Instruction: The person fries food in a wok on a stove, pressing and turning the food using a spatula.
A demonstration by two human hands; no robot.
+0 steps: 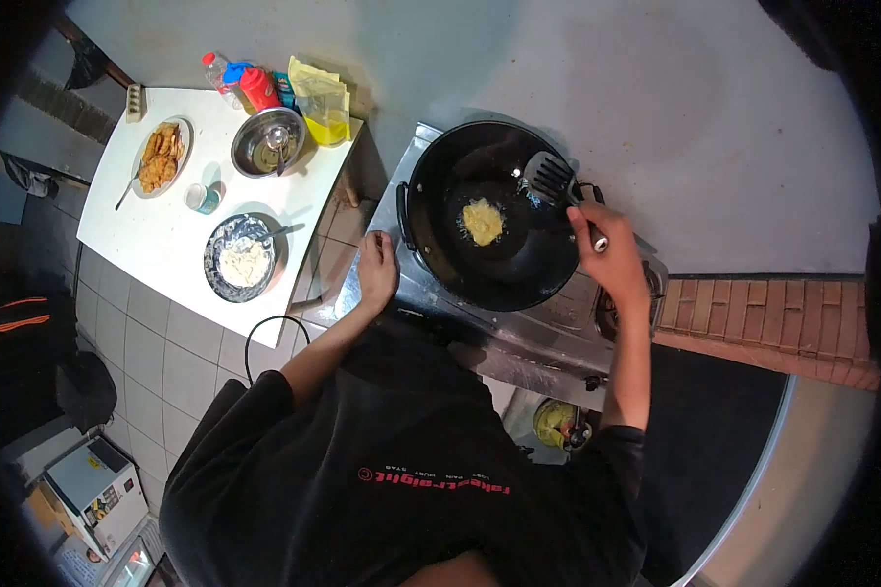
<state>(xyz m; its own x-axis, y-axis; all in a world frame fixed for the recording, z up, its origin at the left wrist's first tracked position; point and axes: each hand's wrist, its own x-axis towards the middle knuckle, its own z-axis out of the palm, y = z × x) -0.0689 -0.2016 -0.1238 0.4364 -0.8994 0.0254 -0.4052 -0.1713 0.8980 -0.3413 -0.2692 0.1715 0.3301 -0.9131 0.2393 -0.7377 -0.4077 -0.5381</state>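
A black wok (440, 264) with two side handles sits on the steel stove (519, 342). In it a small yellow piece of battered food (482, 222) lies in bubbling oil. My right hand (612, 249) is closed round the handle of a slotted spatula (550, 180). The spatula's dark head is over the wok's right side, apart from the food. At the stove's left edge rests my left hand (378, 269), beside the wok's left handle and holding nothing; its fingers lie along the metal.
On the white table (166, 235) at left stand a plate of fried food (161, 161), a steel bowl (267, 144) with a ladle, a batter bowl (240, 259), a small jar (202, 199), a red bottle (258, 88) and a yellow pouch (321, 103). Brick edging (764, 318) lies right.
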